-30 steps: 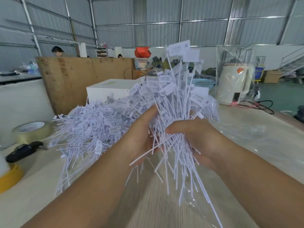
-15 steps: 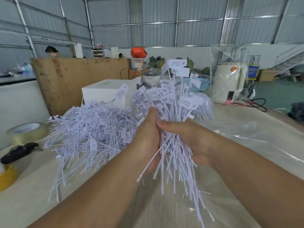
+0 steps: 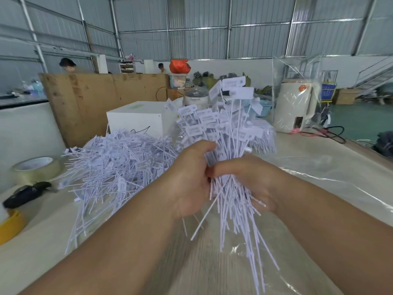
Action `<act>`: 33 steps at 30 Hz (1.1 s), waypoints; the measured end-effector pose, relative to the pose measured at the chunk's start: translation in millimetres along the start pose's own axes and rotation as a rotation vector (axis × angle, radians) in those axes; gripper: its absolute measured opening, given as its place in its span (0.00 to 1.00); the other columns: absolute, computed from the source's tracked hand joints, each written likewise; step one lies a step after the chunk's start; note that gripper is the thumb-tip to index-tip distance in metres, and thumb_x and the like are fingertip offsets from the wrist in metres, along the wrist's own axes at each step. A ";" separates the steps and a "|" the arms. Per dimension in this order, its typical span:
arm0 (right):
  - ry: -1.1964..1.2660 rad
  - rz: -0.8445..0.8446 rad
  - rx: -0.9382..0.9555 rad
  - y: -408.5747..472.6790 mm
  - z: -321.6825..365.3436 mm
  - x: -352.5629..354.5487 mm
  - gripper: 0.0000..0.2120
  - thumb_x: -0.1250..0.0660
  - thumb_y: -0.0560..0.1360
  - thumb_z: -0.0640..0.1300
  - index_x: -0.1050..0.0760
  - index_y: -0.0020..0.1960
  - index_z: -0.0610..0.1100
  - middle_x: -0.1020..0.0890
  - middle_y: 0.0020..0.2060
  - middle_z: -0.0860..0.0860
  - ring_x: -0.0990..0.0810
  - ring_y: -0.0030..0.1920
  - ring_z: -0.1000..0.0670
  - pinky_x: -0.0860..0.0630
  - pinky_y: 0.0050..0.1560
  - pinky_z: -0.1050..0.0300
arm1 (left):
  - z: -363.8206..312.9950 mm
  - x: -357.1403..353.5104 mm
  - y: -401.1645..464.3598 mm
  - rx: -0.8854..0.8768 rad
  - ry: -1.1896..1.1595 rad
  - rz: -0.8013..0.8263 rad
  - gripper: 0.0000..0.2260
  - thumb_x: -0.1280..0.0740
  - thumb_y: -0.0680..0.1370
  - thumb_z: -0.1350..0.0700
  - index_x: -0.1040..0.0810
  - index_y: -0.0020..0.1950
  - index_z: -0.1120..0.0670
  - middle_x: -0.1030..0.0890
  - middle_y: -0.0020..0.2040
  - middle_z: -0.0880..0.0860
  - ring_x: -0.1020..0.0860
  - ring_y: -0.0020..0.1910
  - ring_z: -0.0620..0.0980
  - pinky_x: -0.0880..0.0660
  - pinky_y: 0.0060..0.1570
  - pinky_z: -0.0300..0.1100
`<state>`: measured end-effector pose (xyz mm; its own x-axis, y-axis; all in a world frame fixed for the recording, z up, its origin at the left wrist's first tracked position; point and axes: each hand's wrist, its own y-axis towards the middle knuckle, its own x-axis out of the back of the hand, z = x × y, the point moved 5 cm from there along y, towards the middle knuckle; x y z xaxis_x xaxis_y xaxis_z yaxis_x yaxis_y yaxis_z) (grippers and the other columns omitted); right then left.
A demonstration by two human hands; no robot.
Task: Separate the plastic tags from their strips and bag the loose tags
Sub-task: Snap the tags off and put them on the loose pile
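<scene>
Both my hands grip one thick bundle of white plastic tags [image 3: 228, 133], held upright above the table. My left hand [image 3: 189, 179] wraps the bundle from the left, and my right hand [image 3: 251, 179] wraps it from the right, thumb across the front. The label heads fan out above my hands; the thin tails hang down below them. A large loose heap of white tags [image 3: 119, 165] lies on the table to the left. A clear plastic bag [image 3: 331, 182] lies spread flat on the table to the right and under the tails.
At the left edge lie a roll of clear tape [image 3: 36, 167], a black tool [image 3: 25, 193] and a yellow roll [image 3: 9, 227]. Behind the heap stand a white box [image 3: 136, 120] and a plywood board [image 3: 95, 103]. A wrapped white appliance [image 3: 294, 107] stands far right.
The bundle has been lowered and squeezed tighter between my hands, its tags now more upright and even. My hands have closed closer together around it.
</scene>
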<state>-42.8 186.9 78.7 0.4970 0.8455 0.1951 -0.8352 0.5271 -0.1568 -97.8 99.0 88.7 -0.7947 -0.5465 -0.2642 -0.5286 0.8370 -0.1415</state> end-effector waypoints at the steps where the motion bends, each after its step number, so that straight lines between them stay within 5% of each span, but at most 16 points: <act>1: 0.015 -0.035 0.034 0.6 2.4 1.5 0.21 0.24 0.61 0.38 0.19 0.54 0.38 0.17 0.55 0.42 0.21 0.60 0.42 0.30 0.67 0.42 | 0.1 -1.0 -0.6 -0.003 0.019 0.031 0.21 0.47 0.82 0.51 0.28 0.66 0.63 0.17 0.52 0.57 0.18 0.50 0.48 0.24 0.56 0.41; 3: 0.024 -0.100 0.081 0.0 8.2 5.7 0.23 0.26 0.60 0.34 0.20 0.55 0.37 0.16 0.51 0.42 0.18 0.54 0.41 0.26 0.63 0.41 | -0.7 4.4 -0.6 -0.030 0.126 0.000 0.15 0.47 0.80 0.52 0.25 0.54 0.59 0.21 0.39 0.52 0.23 0.38 0.46 0.27 0.43 0.38; 7: -0.028 -0.176 0.124 -6.3 19.1 21.9 0.22 0.25 0.59 0.35 0.20 0.54 0.41 0.16 0.49 0.42 0.17 0.50 0.41 0.23 0.58 0.39 | -7.3 19.9 -0.6 -0.069 0.391 -0.060 0.14 0.44 0.78 0.55 0.21 0.55 0.57 0.18 0.53 0.54 0.26 0.50 0.50 0.35 0.51 0.47; 11: -0.090 -0.151 0.146 -15.0 26.5 35.0 0.29 0.25 0.54 0.39 0.21 0.56 0.42 0.16 0.51 0.43 0.18 0.52 0.41 0.23 0.58 0.39 | -3.5 26.9 9.2 -0.127 0.783 -0.172 0.06 0.32 0.74 0.55 0.17 0.47 0.54 0.17 0.48 0.52 0.22 0.43 0.45 0.29 0.46 0.41; 14: -0.128 -0.119 0.131 -20.0 25.8 40.7 0.35 0.25 0.52 0.42 0.24 0.60 0.42 0.18 0.54 0.42 0.19 0.53 0.39 0.24 0.59 0.38 | 23.9 15.8 18.3 -0.090 1.040 -0.011 0.27 0.31 0.66 0.39 0.23 0.61 0.49 0.21 0.57 0.48 0.23 0.53 0.46 0.28 0.51 0.41; 17: -0.213 -0.093 0.142 -25.5 24.9 45.7 0.26 0.24 0.59 0.40 0.22 0.56 0.43 0.17 0.51 0.43 0.18 0.51 0.42 0.21 0.50 0.49 | 45.7 9.3 28.9 -0.067 1.287 0.033 0.10 0.29 0.69 0.42 0.23 0.46 0.45 0.24 0.48 0.44 0.24 0.45 0.43 0.30 0.40 0.38; 20: -0.260 -0.103 0.161 -30.2 22.2 55.2 0.21 0.24 0.59 0.40 0.21 0.52 0.43 0.16 0.45 0.45 0.17 0.40 0.52 0.25 0.34 0.62 | 51.4 4.1 36.7 -0.116 1.681 -0.062 0.10 0.32 0.72 0.46 0.21 0.51 0.46 0.24 0.54 0.49 0.26 0.56 0.51 0.29 0.55 0.47; 24: -0.309 -0.133 0.114 -35.4 15.4 67.2 0.43 0.25 0.45 0.51 0.26 0.61 0.45 0.19 0.54 0.45 0.18 0.52 0.43 0.23 0.57 0.44 | 47.6 8.2 43.3 -0.124 1.973 -0.195 0.20 0.39 0.77 0.40 0.24 0.64 0.49 0.30 0.64 0.55 0.33 0.64 0.57 0.35 0.66 0.54; 29: -0.307 -0.123 0.148 -43.4 8.3 80.9 0.38 0.24 0.47 0.48 0.23 0.58 0.44 0.17 0.52 0.47 0.18 0.52 0.45 0.24 0.59 0.44 | 34.9 6.8 43.9 -0.380 1.835 -0.283 0.14 0.39 0.77 0.52 0.23 0.60 0.51 0.25 0.59 0.55 0.29 0.60 0.55 0.30 0.62 0.51; 31: -0.284 -0.069 0.185 -48.0 5.8 82.3 0.30 0.26 0.51 0.42 0.19 0.54 0.41 0.15 0.49 0.45 0.16 0.50 0.43 0.23 0.59 0.41 | 37.8 -0.9 44.5 -0.417 1.633 -0.181 0.15 0.38 0.75 0.43 0.23 0.57 0.48 0.22 0.55 0.52 0.27 0.58 0.53 0.28 0.58 0.49; 33: -0.273 -0.016 0.213 -52.9 3.4 83.1 0.22 0.28 0.54 0.38 0.17 0.49 0.40 0.14 0.46 0.43 0.16 0.48 0.42 0.23 0.58 0.41 | 50.1 -6.0 48.5 -0.275 1.560 -0.043 0.29 0.35 0.66 0.29 0.26 0.62 0.43 0.24 0.60 0.47 0.28 0.61 0.51 0.29 0.60 0.49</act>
<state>41.8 228.9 106.5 0.4535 0.7681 0.4521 -0.8724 0.4864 0.0487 -103.7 144.3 35.7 -0.2000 -0.2033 0.9585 -0.4557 0.8853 0.0927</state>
